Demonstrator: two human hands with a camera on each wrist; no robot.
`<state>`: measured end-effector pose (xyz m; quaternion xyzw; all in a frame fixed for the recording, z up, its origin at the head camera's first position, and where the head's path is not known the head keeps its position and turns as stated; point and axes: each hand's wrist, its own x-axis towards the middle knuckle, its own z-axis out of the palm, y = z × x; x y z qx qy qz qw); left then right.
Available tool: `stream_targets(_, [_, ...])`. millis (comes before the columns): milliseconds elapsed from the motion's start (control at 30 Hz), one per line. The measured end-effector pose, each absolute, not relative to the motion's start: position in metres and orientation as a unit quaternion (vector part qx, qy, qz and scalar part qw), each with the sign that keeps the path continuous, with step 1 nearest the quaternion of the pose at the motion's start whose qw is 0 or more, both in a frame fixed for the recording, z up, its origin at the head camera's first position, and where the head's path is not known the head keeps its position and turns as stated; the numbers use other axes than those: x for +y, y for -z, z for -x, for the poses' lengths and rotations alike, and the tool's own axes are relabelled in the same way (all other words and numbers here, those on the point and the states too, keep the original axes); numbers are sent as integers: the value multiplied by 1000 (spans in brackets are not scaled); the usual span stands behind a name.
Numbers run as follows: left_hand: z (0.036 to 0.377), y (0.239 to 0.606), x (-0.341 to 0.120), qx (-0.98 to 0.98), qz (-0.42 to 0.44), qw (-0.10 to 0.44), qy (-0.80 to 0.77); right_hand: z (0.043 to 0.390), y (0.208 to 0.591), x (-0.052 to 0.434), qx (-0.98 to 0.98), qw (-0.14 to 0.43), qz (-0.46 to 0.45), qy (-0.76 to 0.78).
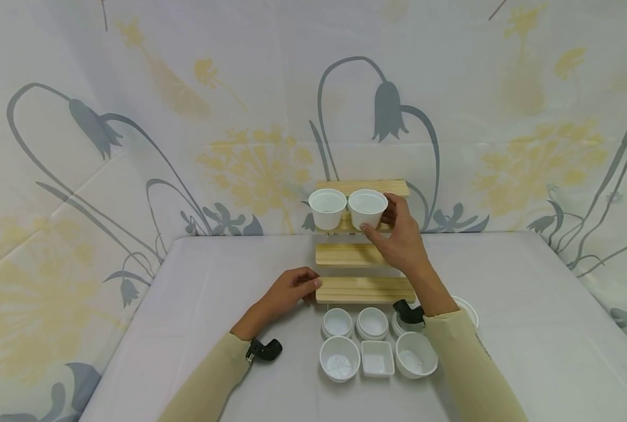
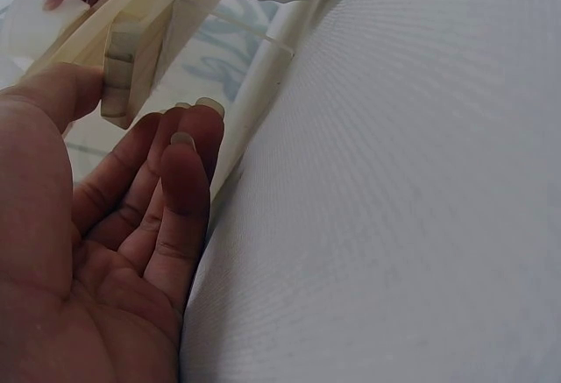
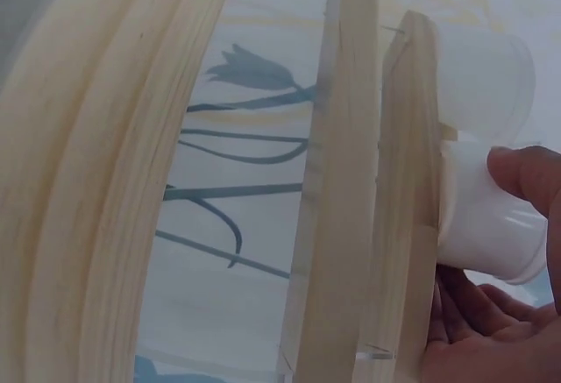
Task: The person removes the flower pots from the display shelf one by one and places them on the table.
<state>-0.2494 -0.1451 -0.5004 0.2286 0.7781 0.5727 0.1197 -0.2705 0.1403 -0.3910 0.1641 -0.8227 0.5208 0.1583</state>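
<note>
- Two beige sleeves enter from the bottom edge of the head view, each with a small black wrist camera; between them a cluster of small white dishes [image 1: 372, 346] sits on the counter [image 1: 530, 351], some round and one rectangular.
- Right hand [image 1: 404, 237]: fingers and thumb curled round a white cup [image 1: 368, 208] that sits on the second-highest step of a wooden tiered rack [image 1: 365, 289]. The right wrist view shows the thumb [image 3: 526, 177] pressed against the cup's side, with the cup's base against the wooden step.
- Second white cup [image 1: 327, 208]: upright on the same step, just beside the held cup on its left, rims close together; whether they touch cannot be told.
- Rack: four pale wooden steps rising away from the person, standing at the middle of the counter; the two lower steps carry nothing.
- Left hand [image 1: 292, 290]: fingers loosely bent, fingertips touching the left end of the lowest step. The left wrist view shows the palm open and the thumb [image 2: 53, 94] against the end of the wooden board [image 2: 131, 46], without a firm grip.
- Counter: covered in a plain pale cloth.
- Backdrop [image 1: 187, 117]: a light curtain printed with grey bell-flowers and yellow blooms, hanging behind and to both sides.
</note>
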Motion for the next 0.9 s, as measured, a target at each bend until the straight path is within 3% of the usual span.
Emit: stream_targets(900, [250, 501, -145, 777, -229, 120, -573, 243, 383, 150, -789, 162, -180, -565])
